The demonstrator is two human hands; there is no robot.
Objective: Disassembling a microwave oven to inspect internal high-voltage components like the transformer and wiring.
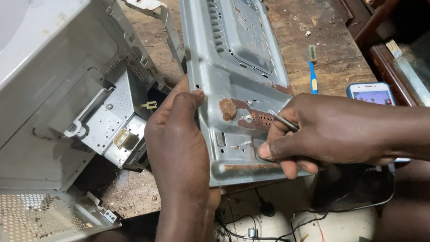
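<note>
Rust everywhere on this grey metal panel [234, 53], which stands tilted on the wooden counter [317, 21] with its bottom edge hanging over the near side. Left hand [176, 142] is clamped on the panel's left edge at about 9 o'clock, thumb hooked over the rim. Right hand [325, 132] is closed around a thin metal tool [283, 121] (screwdriver shaft, I'd guess), tip poking near the rusty patch [229, 108] at the lower end. Looks to me like the scraping or unscrewing stage. Next move probably needs a steady left-hand hold and a precise tip. Gutted oven shell [32, 105] sits at 9 o'clock, blue toothbrush [313, 73] and phone [370, 95] at 3 o'clock.
</note>
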